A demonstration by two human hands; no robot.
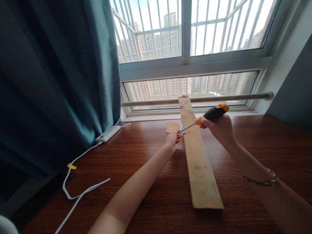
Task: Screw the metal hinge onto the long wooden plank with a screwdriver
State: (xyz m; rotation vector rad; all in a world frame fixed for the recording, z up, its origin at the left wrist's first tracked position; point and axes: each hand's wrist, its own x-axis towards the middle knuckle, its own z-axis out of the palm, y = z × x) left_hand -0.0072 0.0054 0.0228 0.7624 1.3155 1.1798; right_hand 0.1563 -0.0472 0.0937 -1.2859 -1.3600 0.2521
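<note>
A yellow-and-black screwdriver [214,112] is gripped by its handle in my right hand [221,128], its shaft slanting down to the left. The tip meets a metal hinge [182,129], which joins a long wooden board [198,162] to a small wooden board [172,126] on its left. My left hand [172,139] pinches the small board's near edge beside the hinge, thumb on top and fingers bent below. Any screw under the tip is too small to make out. The long board lies lengthwise, pointing from me to the window.
The dark brown wooden surface [146,182] carries a white power strip [108,134] and a looping white cable [80,195] at the left. A blue curtain [102,65] hangs there. Beyond the long board's far end run a horizontal rail [226,98] and a barred window [156,35].
</note>
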